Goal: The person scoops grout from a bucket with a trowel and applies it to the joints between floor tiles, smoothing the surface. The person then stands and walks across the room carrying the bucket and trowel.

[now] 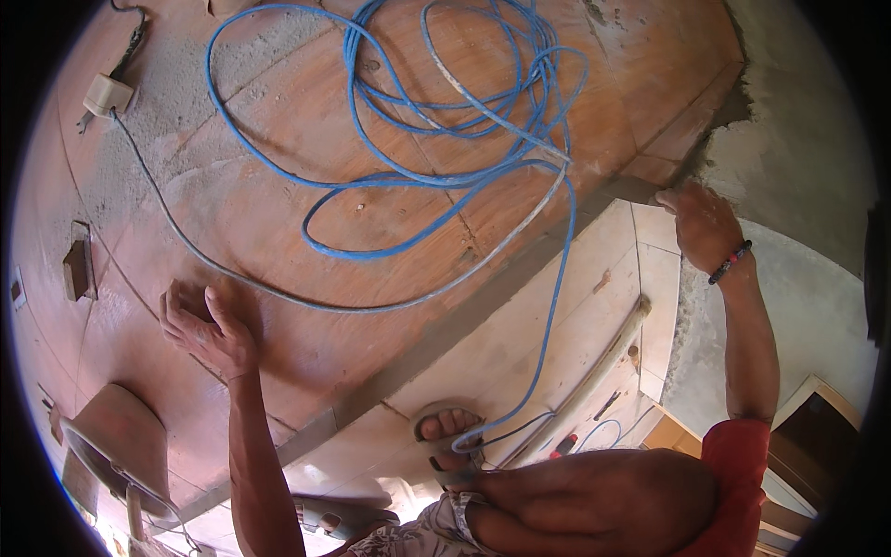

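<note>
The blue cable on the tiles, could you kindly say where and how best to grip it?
Probably grip the blue cable by the bunched strands at the coil's right, coming from the side of the right hand: several loops gather there, while the left loops spread wide.

Dusty reddish-brown tiled floor (371, 357), loose coils of blue cable (436, 178), a curving grey cable (371, 309), small cream box (109, 96).

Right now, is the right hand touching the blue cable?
Apart. The head view shows a plain gap: the blue cable lies well left of the right hand.
</note>
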The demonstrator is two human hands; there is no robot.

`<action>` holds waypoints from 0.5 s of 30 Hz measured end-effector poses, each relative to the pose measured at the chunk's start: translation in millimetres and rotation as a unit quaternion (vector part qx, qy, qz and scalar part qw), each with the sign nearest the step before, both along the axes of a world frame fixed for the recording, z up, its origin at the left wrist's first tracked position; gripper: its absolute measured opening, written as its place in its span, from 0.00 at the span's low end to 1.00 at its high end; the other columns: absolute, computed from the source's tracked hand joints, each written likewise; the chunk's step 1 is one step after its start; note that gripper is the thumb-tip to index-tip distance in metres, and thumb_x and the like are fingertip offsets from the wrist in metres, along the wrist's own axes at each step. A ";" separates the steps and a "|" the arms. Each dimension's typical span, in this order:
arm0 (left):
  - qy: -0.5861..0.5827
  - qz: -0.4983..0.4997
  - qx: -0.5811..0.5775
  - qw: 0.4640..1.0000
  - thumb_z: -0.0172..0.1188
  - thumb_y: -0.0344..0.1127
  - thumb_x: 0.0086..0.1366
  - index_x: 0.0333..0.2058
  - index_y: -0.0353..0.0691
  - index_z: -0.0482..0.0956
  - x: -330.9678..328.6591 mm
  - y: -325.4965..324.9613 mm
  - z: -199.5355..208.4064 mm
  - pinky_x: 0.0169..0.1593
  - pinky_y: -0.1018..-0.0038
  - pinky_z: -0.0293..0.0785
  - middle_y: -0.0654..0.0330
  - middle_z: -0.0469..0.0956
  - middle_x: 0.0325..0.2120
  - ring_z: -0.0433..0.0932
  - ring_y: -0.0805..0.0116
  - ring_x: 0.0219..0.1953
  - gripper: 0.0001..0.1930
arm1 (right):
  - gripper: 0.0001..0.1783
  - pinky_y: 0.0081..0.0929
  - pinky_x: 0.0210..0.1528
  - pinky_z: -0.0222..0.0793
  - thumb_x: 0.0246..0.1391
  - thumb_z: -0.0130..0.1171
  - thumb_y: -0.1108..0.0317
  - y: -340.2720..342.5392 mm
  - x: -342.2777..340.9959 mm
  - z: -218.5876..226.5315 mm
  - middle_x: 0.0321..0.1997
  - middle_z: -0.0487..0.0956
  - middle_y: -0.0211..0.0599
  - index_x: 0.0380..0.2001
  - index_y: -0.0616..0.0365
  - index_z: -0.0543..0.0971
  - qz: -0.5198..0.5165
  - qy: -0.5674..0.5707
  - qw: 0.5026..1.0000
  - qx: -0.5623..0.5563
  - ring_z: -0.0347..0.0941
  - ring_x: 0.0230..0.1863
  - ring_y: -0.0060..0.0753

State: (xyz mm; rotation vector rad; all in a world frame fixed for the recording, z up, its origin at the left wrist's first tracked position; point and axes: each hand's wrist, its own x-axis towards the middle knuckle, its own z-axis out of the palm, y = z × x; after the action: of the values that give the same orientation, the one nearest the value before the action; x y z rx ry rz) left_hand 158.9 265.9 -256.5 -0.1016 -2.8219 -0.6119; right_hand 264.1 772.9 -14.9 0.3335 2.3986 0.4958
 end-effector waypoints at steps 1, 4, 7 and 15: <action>-0.002 0.001 0.005 1.000 0.52 0.51 0.68 0.56 0.33 0.66 -0.1 0.5 -0.6 0.59 0.55 0.55 0.47 0.67 0.53 0.62 0.49 0.56 0.28 | 0.14 0.43 0.49 0.69 0.54 0.48 0.72 -3.0 2.7 -2.5 0.40 0.76 0.47 0.42 0.52 0.80 -0.002 -0.010 1.000 -0.018 0.74 0.44 0.49; -0.005 0.001 0.009 1.000 0.52 0.51 0.68 0.56 0.34 0.66 0.6 3.0 -1.5 0.59 0.56 0.55 0.48 0.67 0.53 0.63 0.50 0.55 0.28 | 0.19 0.45 0.45 0.71 0.52 0.50 0.75 -12.7 23.3 -24.2 0.41 0.74 0.49 0.47 0.53 0.78 0.030 -0.017 0.997 -0.073 0.72 0.42 0.52; 0.003 0.005 -0.006 1.000 0.50 0.52 0.68 0.57 0.34 0.66 -0.9 3.5 0.6 0.58 0.57 0.57 0.49 0.68 0.53 0.65 0.51 0.52 0.28 | 0.20 0.45 0.41 0.72 0.49 0.50 0.77 -36.7 26.9 -37.4 0.41 0.73 0.49 0.47 0.52 0.78 0.015 -0.015 0.997 -0.080 0.72 0.40 0.54; -0.021 0.027 0.026 0.999 0.53 0.53 0.66 0.55 0.35 0.67 1.2 3.1 0.5 0.62 0.55 0.51 0.48 0.66 0.54 0.61 0.49 0.58 0.29 | 0.20 0.43 0.40 0.73 0.47 0.51 0.77 -61.4 24.4 -50.1 0.38 0.74 0.49 0.45 0.53 0.78 0.027 -0.048 0.997 -0.058 0.73 0.39 0.52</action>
State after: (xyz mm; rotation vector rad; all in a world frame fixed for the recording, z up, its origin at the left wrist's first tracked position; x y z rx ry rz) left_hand 160.0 269.0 -256.1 -0.0032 -2.8357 -0.6826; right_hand 288.4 711.6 -64.9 0.1900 2.3351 0.3862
